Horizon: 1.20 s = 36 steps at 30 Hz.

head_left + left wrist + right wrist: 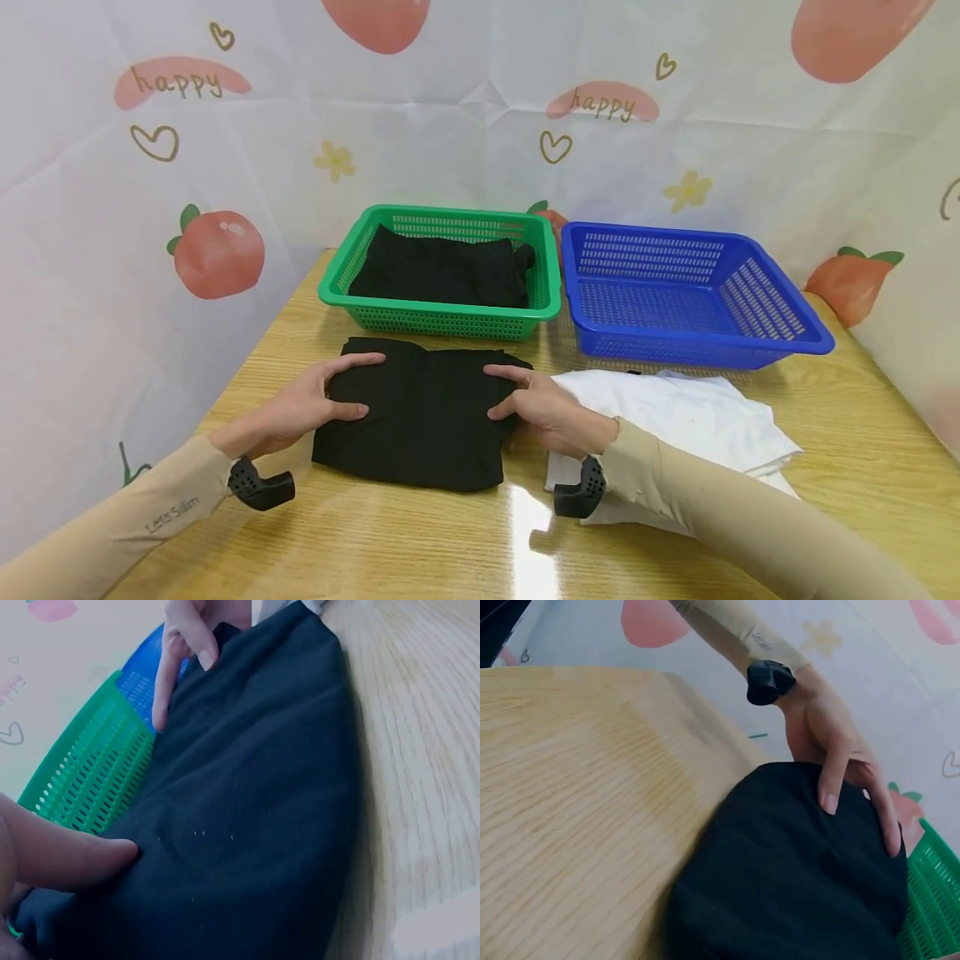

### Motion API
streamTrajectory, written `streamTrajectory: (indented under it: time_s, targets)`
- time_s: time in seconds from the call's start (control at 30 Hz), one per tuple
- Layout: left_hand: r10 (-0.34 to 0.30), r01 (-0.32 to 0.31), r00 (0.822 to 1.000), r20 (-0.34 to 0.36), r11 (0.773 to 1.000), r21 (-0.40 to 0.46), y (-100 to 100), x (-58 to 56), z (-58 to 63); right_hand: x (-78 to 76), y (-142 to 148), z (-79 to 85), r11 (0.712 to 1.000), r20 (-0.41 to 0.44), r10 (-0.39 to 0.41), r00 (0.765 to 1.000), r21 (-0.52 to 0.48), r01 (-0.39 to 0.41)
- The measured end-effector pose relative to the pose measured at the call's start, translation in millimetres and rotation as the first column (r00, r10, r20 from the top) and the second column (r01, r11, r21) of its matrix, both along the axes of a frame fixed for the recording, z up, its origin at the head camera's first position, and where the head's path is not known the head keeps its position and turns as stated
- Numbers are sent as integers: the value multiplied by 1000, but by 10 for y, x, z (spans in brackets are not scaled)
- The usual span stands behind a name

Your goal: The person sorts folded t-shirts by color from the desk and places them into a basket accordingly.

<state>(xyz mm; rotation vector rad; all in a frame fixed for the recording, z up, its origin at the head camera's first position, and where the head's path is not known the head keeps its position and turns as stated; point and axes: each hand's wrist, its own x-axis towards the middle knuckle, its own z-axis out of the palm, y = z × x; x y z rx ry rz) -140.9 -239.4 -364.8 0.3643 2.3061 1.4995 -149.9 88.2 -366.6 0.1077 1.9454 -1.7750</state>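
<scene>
A folded black garment (420,417) lies on the wooden table in front of the green basket. At its left side my left hand (315,400) grips it, thumb and index finger on top and the other fingers hidden by the cloth. My right hand (543,407) holds the opposite side in the same way, as the left wrist view also shows with the right thumb (196,637) on the fabric. A small bunched end of black cloth (517,362) sticks out by the right hand. In the right wrist view, the left hand (836,750) pinches the far end.
Behind the garment stands a green basket (442,315) with folded black clothing (442,267) inside. An empty blue basket (697,346) is to its right. White clothing (675,425) lies in a pile under my right forearm. A printed cloth backdrop (450,133) hangs behind the table (360,550).
</scene>
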Motion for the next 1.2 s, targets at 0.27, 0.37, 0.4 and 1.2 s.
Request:
streamTrajectory:
  time_s: [0.27, 0.37, 0.4, 1.2]
  targets:
    - [-22, 22, 998, -66, 1000, -4, -7, 38, 29, 42, 106, 30, 997, -26, -21, 999, -81, 18]
    - [-23, 22, 996, -89, 1000, -14, -6, 50, 51, 62, 146, 64, 994, -33, -16, 999, -108, 12]
    - [-20, 18, 995, -96, 1000, -21, -5, 52, 59, 68, 161, 74, 994, -36, -16, 999, -105, 12]
    - [-49, 53, 988, -147, 998, 19, -107, 82, 451, 150, 343, 431, 990, -191, 91, 977, -92, -110]
